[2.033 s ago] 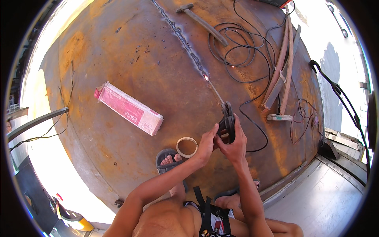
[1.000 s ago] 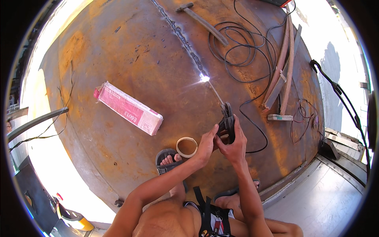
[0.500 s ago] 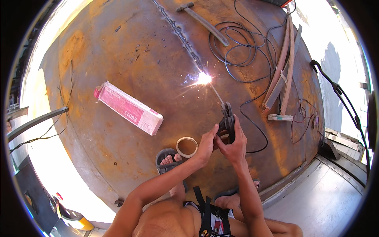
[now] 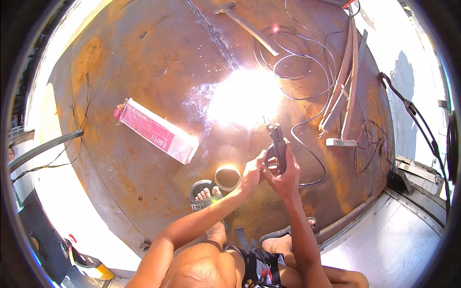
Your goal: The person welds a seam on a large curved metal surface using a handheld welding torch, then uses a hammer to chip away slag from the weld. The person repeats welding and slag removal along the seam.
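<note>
Both my hands are closed on a black electrode holder (image 4: 277,146) over a rusty steel plate (image 4: 110,158). My right hand (image 4: 285,176) wraps its grip, and my left hand (image 4: 250,176) steadies it from the left side. From the holder's jaws a welding rod (image 4: 267,121) points away from me. Its far end vanishes in a large white arc glare, which also hides the plate beneath. Beyond the glare runs a rough dark weld bead (image 4: 211,32). Pale smoke drifts left of the light.
A pink-and-white electrode box (image 4: 156,132) lies left. A ring-shaped roll (image 4: 227,178) sits beside my sandalled left foot (image 4: 204,193). Farther off are a hammer (image 4: 249,30), coiled black cable (image 4: 293,57) and wooden strips (image 4: 346,77). A curved metal bar (image 4: 45,146) juts in at left.
The arc has flared from a small bright spot to a broad white glare, with more smoke on its left. My hands and the electrode holder stay nearly in place.
</note>
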The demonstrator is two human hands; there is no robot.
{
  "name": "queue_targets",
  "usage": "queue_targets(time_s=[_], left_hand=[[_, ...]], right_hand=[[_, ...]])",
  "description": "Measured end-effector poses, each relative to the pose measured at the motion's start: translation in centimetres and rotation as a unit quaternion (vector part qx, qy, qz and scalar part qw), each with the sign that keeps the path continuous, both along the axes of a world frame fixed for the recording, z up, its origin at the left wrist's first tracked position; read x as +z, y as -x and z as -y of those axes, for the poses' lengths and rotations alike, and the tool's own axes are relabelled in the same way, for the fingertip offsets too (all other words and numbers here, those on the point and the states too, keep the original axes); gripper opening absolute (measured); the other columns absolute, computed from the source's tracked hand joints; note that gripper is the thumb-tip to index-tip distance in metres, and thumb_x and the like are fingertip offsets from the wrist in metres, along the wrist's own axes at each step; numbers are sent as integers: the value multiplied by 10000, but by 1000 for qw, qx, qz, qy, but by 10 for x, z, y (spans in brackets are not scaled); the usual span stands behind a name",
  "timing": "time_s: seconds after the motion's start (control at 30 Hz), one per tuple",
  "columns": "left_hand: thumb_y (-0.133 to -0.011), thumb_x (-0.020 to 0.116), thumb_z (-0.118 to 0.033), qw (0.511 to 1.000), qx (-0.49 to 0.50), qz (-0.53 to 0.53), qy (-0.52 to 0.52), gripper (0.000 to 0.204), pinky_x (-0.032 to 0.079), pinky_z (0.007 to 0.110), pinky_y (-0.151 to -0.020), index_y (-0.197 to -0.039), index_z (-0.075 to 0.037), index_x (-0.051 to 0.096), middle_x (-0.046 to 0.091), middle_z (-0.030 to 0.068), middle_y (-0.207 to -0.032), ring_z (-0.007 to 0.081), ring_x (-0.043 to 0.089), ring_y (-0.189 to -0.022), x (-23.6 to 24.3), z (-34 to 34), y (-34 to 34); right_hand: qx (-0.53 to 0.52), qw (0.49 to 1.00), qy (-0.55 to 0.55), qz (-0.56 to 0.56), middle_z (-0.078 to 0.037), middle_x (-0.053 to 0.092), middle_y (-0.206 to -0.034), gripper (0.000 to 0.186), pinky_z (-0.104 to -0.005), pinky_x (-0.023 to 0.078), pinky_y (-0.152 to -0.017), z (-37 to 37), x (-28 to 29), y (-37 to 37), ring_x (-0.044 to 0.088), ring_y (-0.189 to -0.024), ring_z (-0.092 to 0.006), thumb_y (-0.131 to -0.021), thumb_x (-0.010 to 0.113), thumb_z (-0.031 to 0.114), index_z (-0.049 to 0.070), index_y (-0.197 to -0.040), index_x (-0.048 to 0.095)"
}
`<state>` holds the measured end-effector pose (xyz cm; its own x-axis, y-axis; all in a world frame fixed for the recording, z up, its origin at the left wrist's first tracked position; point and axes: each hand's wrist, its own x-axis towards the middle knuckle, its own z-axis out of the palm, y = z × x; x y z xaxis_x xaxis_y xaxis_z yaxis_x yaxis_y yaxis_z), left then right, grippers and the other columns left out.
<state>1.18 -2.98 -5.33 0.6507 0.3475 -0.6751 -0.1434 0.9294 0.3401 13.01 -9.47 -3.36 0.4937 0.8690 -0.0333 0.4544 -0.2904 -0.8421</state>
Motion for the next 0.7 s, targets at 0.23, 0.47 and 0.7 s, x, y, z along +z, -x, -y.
queue_targets(time_s=[0.23,0.47,0.7], left_hand=[[-1115,505,-472,998,-15,-47,-35,591,551,406,-1046,-1436,20,576,683,167,-1330,305,698,-1178,-1,5,-2],[-1110,512,-478,999,-3,-34,-19,593,553,406,-1039,-1438,12,571,677,164,-1340,308,699,-1180,7,3,-3],[-1100,521,-497,999,-1,-52,-5,606,547,403,-1042,-1474,-20,551,668,150,-1364,300,701,-1184,7,3,-2]], right_hand=[[-12,999,-27,34,-130,739,-1057,917,-315,619,-670,2,1,-4,761,-797,-185,-794,873,71,-7,-1574,398],[-35,999,16,-27,-187,731,-1100,951,-417,587,-864,3,4,-2,752,-987,-340,-781,905,176,-25,-1567,410],[-26,999,31,-13,-162,734,-1090,939,-407,596,-827,2,4,0,757,-963,-316,-794,897,195,-21,-1568,411]])
